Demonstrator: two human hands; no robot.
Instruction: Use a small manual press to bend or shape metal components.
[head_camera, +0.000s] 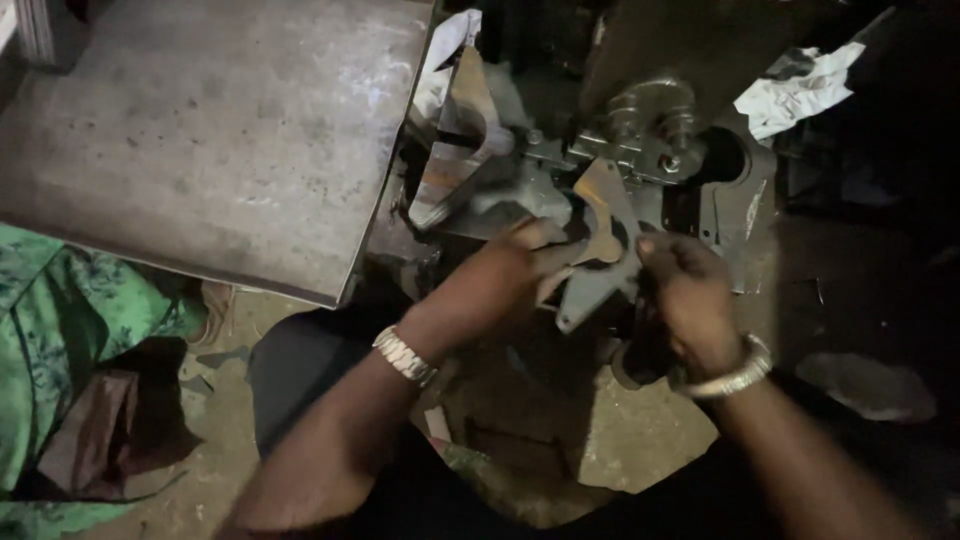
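Note:
My left hand (515, 270) and my right hand (688, 290) both grip a flat cut metal plate (603, 220) with curved notches, held upright in front of a dark machine (650, 130) with a round metal fitting. My left hand holds its left lower edge, my right hand its right edge. I wear a metal wristwatch (405, 357) on my left wrist and a metal bracelet (735, 375) on the right. A stack of similar cut plates (465, 150) leans just to the left of the machine.
A large grey metal sheet (220, 130) fills the upper left. Green patterned cloth (70, 330) lies at the lower left. Crumpled white paper (800, 90) sits at the upper right. Below my hands is a dirt floor (640, 440) with scraps.

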